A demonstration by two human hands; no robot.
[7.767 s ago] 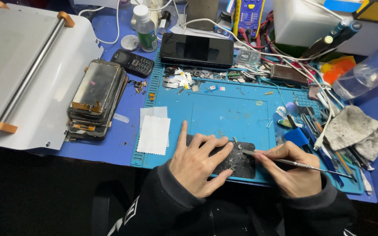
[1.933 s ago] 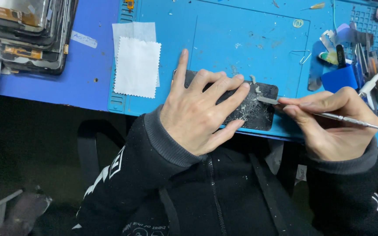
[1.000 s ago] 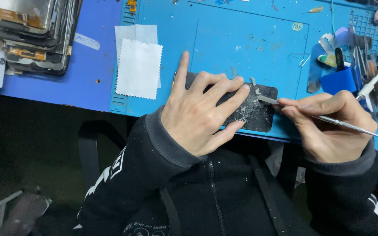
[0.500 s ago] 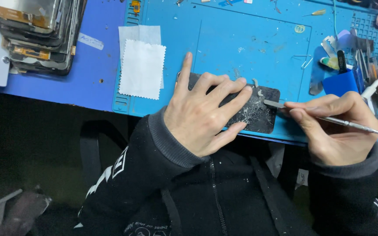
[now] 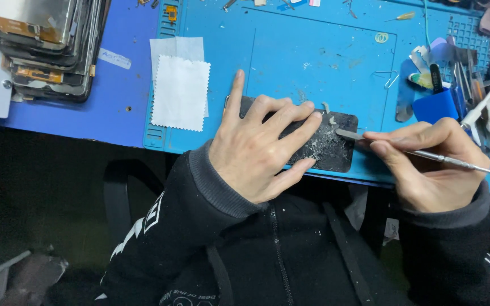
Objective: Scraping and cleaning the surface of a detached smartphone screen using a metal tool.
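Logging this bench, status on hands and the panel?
Left hand flat on dark panel, pinning it. Right hand grips metal scraper, tip at panel's right edge. Scraped debris on panel; nothing blocking.

Blue table [image 5: 120,107], dark floor [image 5: 41,198].

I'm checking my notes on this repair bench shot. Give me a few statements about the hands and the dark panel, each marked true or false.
1. The left hand lies flat on the dark panel. True.
2. The right hand is empty. False: it holds a thin metal tool.
3. The tool's flat tip is at the panel's right edge. True.
4. The white cloth covers the panel. False: it lies left of it on the blue mat.
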